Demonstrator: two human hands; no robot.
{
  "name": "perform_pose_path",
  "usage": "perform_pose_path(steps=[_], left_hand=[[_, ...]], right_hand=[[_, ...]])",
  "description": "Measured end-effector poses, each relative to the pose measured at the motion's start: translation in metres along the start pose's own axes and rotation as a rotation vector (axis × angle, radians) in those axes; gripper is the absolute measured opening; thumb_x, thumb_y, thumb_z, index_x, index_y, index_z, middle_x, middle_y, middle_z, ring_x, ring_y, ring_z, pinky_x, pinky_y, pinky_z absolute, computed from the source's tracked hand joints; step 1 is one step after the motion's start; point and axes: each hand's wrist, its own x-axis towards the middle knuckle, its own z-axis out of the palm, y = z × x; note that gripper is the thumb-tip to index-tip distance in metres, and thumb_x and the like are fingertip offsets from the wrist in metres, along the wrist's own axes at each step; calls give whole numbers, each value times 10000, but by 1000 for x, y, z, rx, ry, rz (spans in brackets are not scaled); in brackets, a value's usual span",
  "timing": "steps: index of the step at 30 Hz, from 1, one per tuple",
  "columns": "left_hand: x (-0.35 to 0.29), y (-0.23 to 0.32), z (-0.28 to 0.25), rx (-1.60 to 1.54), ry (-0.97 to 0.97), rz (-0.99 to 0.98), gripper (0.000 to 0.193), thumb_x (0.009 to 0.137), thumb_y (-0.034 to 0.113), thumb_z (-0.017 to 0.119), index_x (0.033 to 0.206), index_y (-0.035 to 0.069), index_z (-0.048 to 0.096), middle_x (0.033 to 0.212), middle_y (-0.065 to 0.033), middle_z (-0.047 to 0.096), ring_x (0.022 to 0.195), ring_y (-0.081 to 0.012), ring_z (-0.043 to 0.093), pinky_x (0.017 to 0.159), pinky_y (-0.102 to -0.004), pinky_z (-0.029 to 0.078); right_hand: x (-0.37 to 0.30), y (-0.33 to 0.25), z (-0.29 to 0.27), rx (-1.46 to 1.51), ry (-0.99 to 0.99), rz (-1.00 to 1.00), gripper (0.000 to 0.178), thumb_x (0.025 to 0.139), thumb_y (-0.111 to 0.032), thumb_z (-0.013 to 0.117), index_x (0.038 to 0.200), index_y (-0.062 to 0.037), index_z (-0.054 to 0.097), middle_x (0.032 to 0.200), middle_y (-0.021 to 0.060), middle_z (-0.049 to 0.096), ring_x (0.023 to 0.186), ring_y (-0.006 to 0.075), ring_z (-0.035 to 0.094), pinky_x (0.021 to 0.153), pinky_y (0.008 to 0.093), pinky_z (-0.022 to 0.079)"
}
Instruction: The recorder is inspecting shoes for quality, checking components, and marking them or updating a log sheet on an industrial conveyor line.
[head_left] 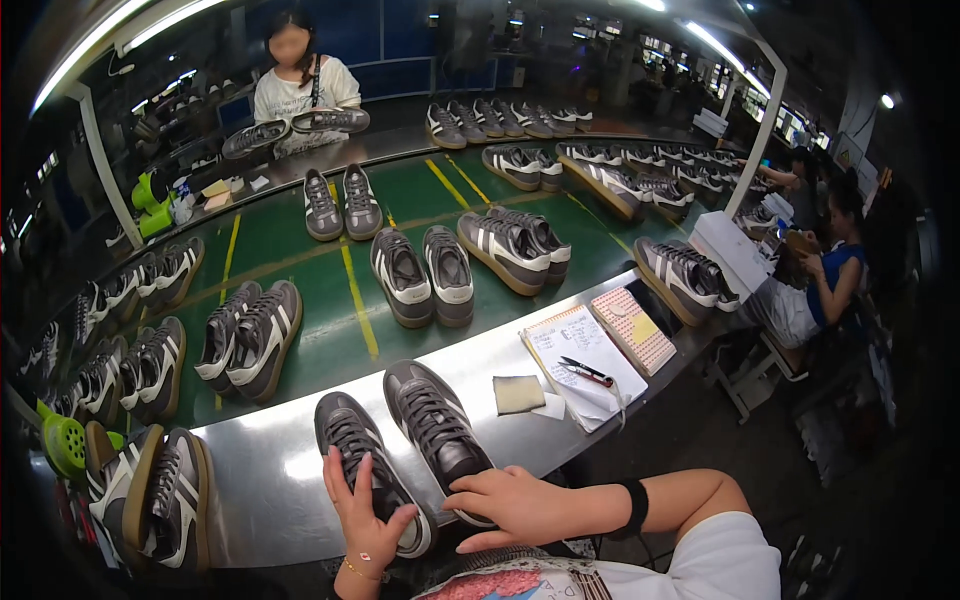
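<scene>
Two dark grey sneakers with white stripes and gum soles lie side by side on the metal ledge before me. My left hand (366,515) rests on the left sneaker (349,432), its fingers spread over the laced side and its thumb apart. Over the heel opening of the right sneaker (430,412) lies my right hand (513,507), fingers stretched out and somewhat apart. Neither hand wraps round a shoe. The heel of the right sneaker is partly hidden by my right hand.
Beyond the metal ledge (262,470) runs a green conveyor belt (320,290) with several sneaker pairs. At right lie a notebook (570,340) with thread snips (586,371), a patterned notebook (633,328) and a sponge (519,394). More sneakers (175,490) stand left. A co-worker (307,85) holds shoes opposite.
</scene>
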Motion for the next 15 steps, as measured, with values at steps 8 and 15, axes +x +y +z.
perform_pose_path(steps=[8,15], left_hand=[[-27,-4,-17,-434,-86,-467,810,753,166,658,1414,-2,220,1339,-234,382,1162,-312,478,930,-373,415],[-38,-11,-25,-1287,203,-823,592,760,-80,422,1343,2,351,1220,-157,525,1051,-238,571,875,-336,484]], right_hand=[[12,64,42,528,78,502,784,757,-285,724,1370,-50,296,1252,217,387,1050,281,519,850,341,485],[20,65,76,1456,266,563,582,774,50,422,1349,8,346,1229,147,517,1083,222,548,915,328,459]])
